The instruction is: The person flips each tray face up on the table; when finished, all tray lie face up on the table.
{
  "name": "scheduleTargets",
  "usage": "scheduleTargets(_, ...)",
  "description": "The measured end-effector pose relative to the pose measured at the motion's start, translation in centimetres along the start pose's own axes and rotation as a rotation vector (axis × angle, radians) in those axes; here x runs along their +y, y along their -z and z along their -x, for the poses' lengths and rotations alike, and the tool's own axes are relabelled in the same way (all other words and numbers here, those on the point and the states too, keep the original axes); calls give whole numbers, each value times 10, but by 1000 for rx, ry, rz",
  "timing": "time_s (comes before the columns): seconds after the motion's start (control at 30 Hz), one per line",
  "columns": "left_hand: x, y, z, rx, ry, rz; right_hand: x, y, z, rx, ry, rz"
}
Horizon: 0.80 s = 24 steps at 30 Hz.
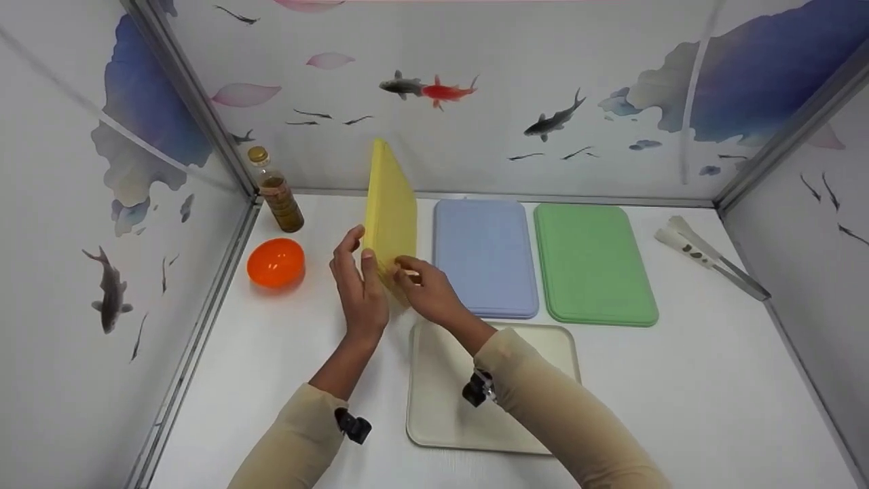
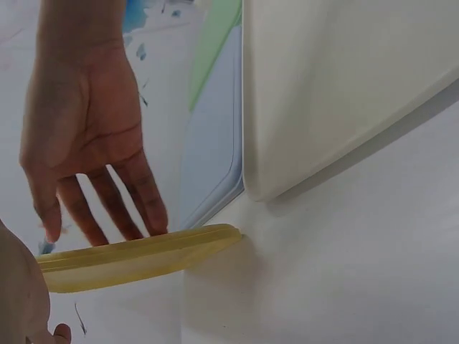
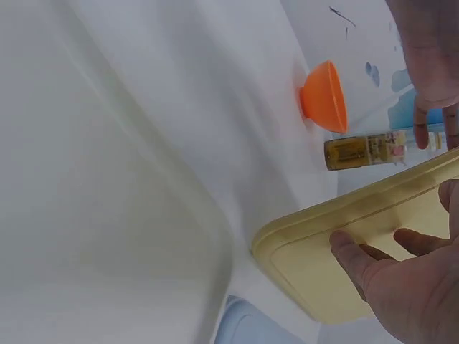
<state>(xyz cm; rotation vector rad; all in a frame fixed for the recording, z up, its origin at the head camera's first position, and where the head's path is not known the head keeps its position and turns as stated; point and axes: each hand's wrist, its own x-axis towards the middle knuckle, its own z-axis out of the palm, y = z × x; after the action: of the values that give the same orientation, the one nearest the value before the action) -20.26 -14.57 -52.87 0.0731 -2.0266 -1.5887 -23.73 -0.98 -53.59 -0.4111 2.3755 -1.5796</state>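
Note:
A yellow cutting board (image 1: 392,217) stands on edge, seen nearly side-on, between both hands in the head view. My left hand (image 1: 360,295) lies along its left side, with the thumb against the near edge. From the right, my right hand (image 1: 431,292) touches the broad face with its fingertips. The left wrist view shows the right hand (image 2: 90,115) with fairly straight fingers meeting the board (image 2: 143,261). In the right wrist view its fingertips rest on the board's face (image 3: 315,272); the left hand (image 3: 434,64) is beyond, its fingertips partly hidden.
A blue board (image 1: 483,258) and a green board (image 1: 594,265) lie flat side by side. Nearer stands a beige tray (image 1: 475,435). An orange bowl (image 1: 275,263) and an oil bottle (image 1: 278,197) are at left, tongs (image 1: 713,258) at right. Walls enclose the table.

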Motion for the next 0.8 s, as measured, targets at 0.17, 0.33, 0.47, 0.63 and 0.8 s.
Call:
scheduleTargets(0.17, 2, -3, 1, 0, -2, -2, -17, 6, -4, 30, 67, -12)
scheduleTargets(0.33, 4, -5, -1, -2, -27, 7, -27, 11, -5, 48, 100, -4)
scheduleTargets(0.47, 3, -6, -2, -8, -51, 24, -34, 15, -5, 63, 124, -16)
scheduleTargets(0.63, 4, -6, -3, -20, -42, 24, -37, 19, -7, 115, 200, 27)
scheduleTargets(0.8, 6, -6, -4, -31, 2, 39, -35, 20, -9, 161, 299, 60)
